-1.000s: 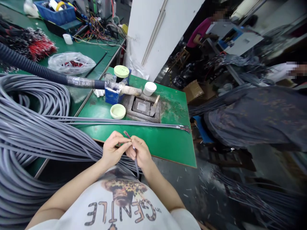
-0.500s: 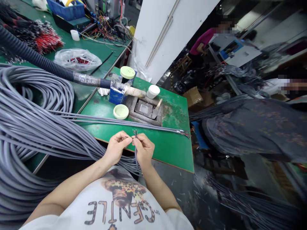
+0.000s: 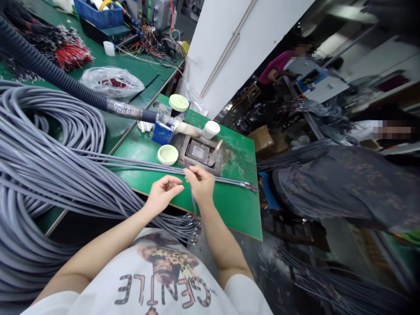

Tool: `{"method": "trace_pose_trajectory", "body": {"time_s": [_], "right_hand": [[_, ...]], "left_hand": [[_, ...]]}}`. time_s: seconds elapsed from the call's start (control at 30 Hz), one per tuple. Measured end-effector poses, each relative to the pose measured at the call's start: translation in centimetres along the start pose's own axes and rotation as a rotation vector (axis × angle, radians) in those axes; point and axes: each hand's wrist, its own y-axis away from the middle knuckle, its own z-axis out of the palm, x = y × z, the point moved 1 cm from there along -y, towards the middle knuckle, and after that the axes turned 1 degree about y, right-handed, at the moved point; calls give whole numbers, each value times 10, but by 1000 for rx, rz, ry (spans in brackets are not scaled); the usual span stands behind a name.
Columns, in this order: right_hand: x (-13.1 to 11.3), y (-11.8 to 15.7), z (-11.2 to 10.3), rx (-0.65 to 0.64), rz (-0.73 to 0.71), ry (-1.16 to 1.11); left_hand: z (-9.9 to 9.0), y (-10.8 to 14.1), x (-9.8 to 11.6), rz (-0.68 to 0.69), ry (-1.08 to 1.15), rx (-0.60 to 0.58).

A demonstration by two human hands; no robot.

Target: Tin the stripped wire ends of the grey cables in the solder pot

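My right hand pinches a grey cable near its stripped end; the thin coloured wires stick out above the fingers, close to the soldering pot. To its left, my left hand has its thumb and fingers apart and holds nothing. Several grey cables lie across the green bench just beyond my hands, their stripped ends near the right edge. More cable ends hang below the bench's front edge.
Large grey cable coils fill the left. A ribbed hose reaches over a blue box. Around the pot are a pale green lid, a white tub and a spatula. Other people are at the right.
My right hand has moved up and away from me with the cable, toward the pot. My left hand has let go of the wires and opened. The view has shifted slightly.
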Motion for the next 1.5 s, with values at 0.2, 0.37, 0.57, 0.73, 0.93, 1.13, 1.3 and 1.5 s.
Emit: {"method": "trace_pose_trajectory", "body": {"time_s": [0.2,0.37,0.57,0.73,0.93,1.13,1.3,1.5], "right_hand": [[10,-64,7,-239,9,172],[19,-93,24,-380,20,465],[21,-107,40,-443,36,712],[29,-113,46,-472,50,842],[33,-115,51,-474,54,860],[20,-115,10,-356,-19,632],[40,-121,-57,-134,72,577],[80,-131,-82,-32,217,749]], "left_hand": [[-19,-6,-15,280,-551,-95],[-22,-6,-26,372,-715,-181],[-23,-5,-26,373,-740,-199],[-22,-6,-24,358,-720,-204],[-23,-6,-24,362,-739,-212],[-23,-6,-24,356,-717,-204],[-23,-6,-25,368,-725,-202],[-24,-7,-26,391,-758,-205]]}}
